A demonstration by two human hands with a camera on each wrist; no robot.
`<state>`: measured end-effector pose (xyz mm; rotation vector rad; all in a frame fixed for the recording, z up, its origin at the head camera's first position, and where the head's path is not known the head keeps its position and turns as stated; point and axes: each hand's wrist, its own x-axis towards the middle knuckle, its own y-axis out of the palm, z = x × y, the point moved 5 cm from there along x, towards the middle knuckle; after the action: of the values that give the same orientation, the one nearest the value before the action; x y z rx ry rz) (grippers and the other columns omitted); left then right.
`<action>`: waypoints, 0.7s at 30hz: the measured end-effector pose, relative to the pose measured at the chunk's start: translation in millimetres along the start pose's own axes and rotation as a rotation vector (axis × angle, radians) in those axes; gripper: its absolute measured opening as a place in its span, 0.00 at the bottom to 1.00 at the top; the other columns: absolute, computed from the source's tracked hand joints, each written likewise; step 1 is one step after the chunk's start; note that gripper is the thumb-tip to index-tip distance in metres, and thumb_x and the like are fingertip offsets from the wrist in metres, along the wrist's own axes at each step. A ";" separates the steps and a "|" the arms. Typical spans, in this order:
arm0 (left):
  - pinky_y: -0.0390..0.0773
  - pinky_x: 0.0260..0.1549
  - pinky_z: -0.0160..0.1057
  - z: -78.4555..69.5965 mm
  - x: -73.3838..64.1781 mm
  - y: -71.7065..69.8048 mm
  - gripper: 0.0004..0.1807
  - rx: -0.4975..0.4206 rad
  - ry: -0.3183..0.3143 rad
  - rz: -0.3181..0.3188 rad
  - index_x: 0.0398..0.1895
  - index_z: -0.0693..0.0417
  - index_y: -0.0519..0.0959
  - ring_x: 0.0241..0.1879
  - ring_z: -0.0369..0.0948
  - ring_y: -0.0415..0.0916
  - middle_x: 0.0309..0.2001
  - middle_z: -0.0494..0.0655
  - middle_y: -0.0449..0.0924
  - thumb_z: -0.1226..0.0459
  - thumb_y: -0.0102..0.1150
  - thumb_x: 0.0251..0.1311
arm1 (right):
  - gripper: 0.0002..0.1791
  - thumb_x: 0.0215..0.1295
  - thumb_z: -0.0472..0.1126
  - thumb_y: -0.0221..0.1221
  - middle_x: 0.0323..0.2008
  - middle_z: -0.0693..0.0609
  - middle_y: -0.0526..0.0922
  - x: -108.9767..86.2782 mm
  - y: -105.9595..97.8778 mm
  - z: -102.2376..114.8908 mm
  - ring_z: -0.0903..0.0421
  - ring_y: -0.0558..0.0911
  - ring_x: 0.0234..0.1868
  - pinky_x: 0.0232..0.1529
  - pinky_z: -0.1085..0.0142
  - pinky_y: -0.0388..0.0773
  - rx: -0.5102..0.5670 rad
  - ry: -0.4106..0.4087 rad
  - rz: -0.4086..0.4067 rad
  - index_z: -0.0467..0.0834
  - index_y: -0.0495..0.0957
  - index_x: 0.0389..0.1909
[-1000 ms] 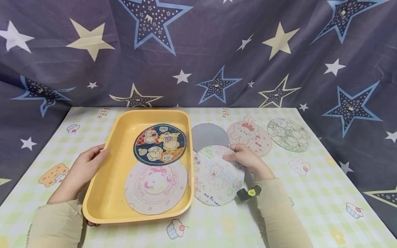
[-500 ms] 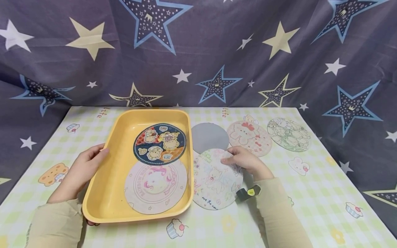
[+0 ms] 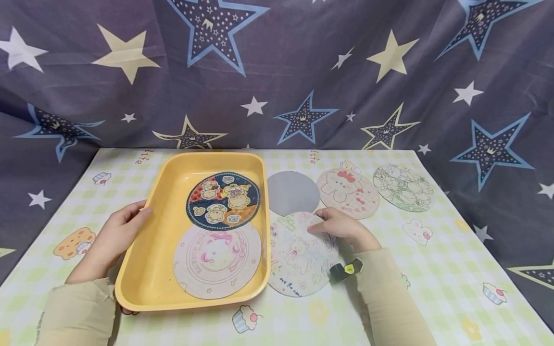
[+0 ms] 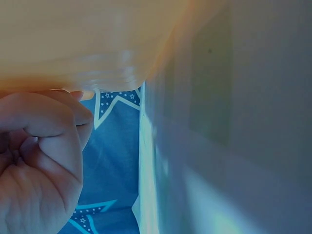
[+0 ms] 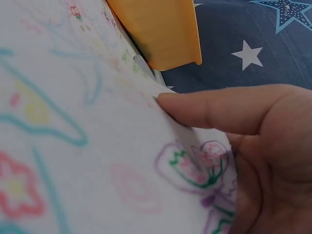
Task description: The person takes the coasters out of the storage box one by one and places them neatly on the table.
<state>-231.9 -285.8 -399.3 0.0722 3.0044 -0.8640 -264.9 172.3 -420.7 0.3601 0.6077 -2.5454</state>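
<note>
My left hand (image 3: 113, 235) grips the left rim of a yellow tray (image 3: 151, 278); in the left wrist view its curled fingers (image 4: 48, 117) lie against the tray's underside. Just right of the tray, my right hand (image 3: 344, 228) pinches the upper right edge of a white round mat (image 3: 298, 262) with coloured line drawings. The right wrist view shows the thumb (image 5: 209, 107) on its printed face, the other fingers mostly behind it. Inside the tray lie a dark blue round mat (image 3: 222, 202) and, nearer me, a pale one with a pink unicorn (image 3: 216, 262).
Behind the held mat lies a plain grey round mat (image 3: 294, 192). Farther right are a pink dog-print mat (image 3: 348, 192) and a green-lined mat (image 3: 403, 187). A checked cloth (image 3: 433, 298) covers the table, and a star-print curtain (image 3: 277, 72) hangs behind it.
My right hand has drawn the white mat slightly toward me, uncovering more of the grey mat behind it. My left hand and the tray have stayed practically in place.
</note>
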 end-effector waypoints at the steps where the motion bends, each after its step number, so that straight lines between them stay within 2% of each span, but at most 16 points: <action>1: 0.85 0.31 0.34 -0.3 0.0 0.2 0.35 0.001 0.000 0.001 0.73 0.72 0.57 0.34 0.28 0.81 0.53 0.68 0.75 0.51 0.39 0.78 | 0.16 0.63 0.35 0.60 0.32 0.49 0.85 -0.2 0.0 -0.2 0.60 0.82 0.29 0.33 0.70 0.80 -0.004 0.001 0.002 0.29 0.76 0.48; 9: 0.85 0.30 0.34 -1.5 -0.3 0.6 0.35 0.003 0.005 -0.004 0.72 0.73 0.58 0.33 0.28 0.81 0.52 0.68 0.76 0.51 0.39 0.78 | 0.17 0.63 0.35 0.59 0.34 0.46 0.86 -1.4 0.5 -0.4 0.59 0.84 0.28 0.33 0.69 0.82 -0.034 -0.002 0.033 0.29 0.76 0.49; 16: 0.85 0.30 0.34 -0.8 -0.4 -0.1 0.35 -0.001 0.015 -0.001 0.72 0.73 0.58 0.33 0.28 0.81 0.50 0.65 0.77 0.51 0.39 0.77 | 0.17 0.62 0.35 0.60 0.36 0.45 0.86 -3.1 1.0 1.7 0.59 0.83 0.31 0.38 0.69 0.81 -0.075 -0.003 0.036 0.29 0.76 0.49; 21: 0.85 0.30 0.34 -0.3 -0.4 -0.6 0.35 0.003 0.015 -0.002 0.72 0.73 0.58 0.33 0.28 0.81 0.50 0.65 0.77 0.51 0.40 0.77 | 0.14 0.62 0.38 0.62 0.34 0.48 0.85 -4.0 -1.3 4.5 0.59 0.80 0.33 0.43 0.67 0.76 -0.151 -0.031 0.008 0.32 0.79 0.44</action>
<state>-231.6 -286.1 -398.7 0.0756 3.0179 -0.8718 -262.9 172.7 -415.0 0.2683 0.7797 -2.4735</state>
